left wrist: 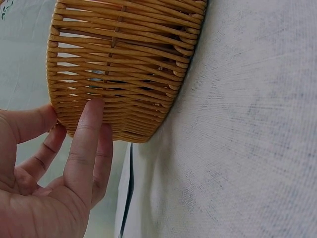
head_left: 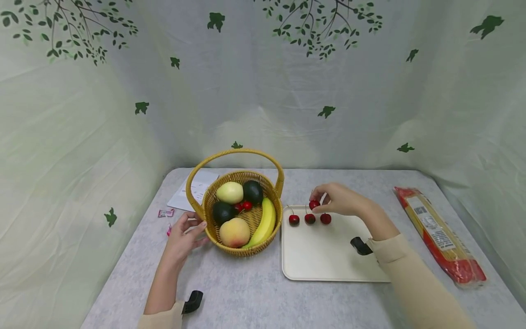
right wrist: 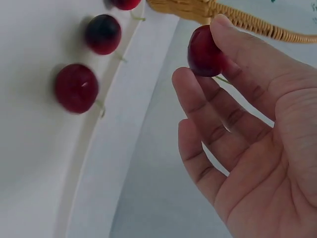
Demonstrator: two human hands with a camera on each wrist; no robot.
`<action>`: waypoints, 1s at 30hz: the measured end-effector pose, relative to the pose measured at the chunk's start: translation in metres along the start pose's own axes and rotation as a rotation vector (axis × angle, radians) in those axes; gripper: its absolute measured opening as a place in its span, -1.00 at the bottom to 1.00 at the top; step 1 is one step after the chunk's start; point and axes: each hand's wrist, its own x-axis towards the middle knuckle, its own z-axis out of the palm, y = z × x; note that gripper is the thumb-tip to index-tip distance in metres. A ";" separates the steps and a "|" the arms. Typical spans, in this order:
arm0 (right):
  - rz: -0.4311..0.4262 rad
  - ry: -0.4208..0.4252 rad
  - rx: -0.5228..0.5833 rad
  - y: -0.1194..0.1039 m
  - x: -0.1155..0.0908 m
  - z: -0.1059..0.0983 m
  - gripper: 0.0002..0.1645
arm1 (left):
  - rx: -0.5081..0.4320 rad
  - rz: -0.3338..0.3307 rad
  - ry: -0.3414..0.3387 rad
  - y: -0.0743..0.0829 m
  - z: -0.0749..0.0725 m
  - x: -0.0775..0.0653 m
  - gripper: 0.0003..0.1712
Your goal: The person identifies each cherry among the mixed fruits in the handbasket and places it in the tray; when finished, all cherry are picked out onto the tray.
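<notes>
My right hand (head_left: 339, 199) pinches a dark red cherry (right wrist: 204, 51) between thumb and fingertips, above the far edge of the cream tray (head_left: 328, 265). On the tray, three cherries lie in a row: a left one (head_left: 293, 220), a middle one (head_left: 310, 219) and a right one (head_left: 326, 218). My left hand (head_left: 183, 237) holds the near left side of the wicker basket (left wrist: 124, 74), its thumb at the rim and fingertips against the outer wall. Inside the basket are a peach (head_left: 234, 232), a banana (head_left: 265, 224), a pale yellow-green fruit (head_left: 230, 193), two dark green fruits and small red cherries (head_left: 247, 205).
The basket's tall handle (head_left: 236, 151) arches over the fruit. A white paper (head_left: 185, 194) lies behind the basket at left, with a small pink wrapped candy (head_left: 166, 213) near it. To the tray's right lies a long red-and-yellow noodle packet (head_left: 439, 235). Cloth walls surround the table.
</notes>
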 end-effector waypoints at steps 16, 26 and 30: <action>0.121 0.074 0.026 0.060 -0.028 0.007 -0.72 | 0.019 -0.001 0.003 0.000 0.000 0.000 -0.60; 0.183 0.079 0.066 0.075 -0.031 0.015 -0.67 | 0.014 0.003 0.008 0.002 0.000 -0.002 -0.62; 0.215 0.067 0.070 0.079 -0.030 0.018 -0.65 | 0.015 0.005 0.004 0.002 0.001 -0.002 -0.61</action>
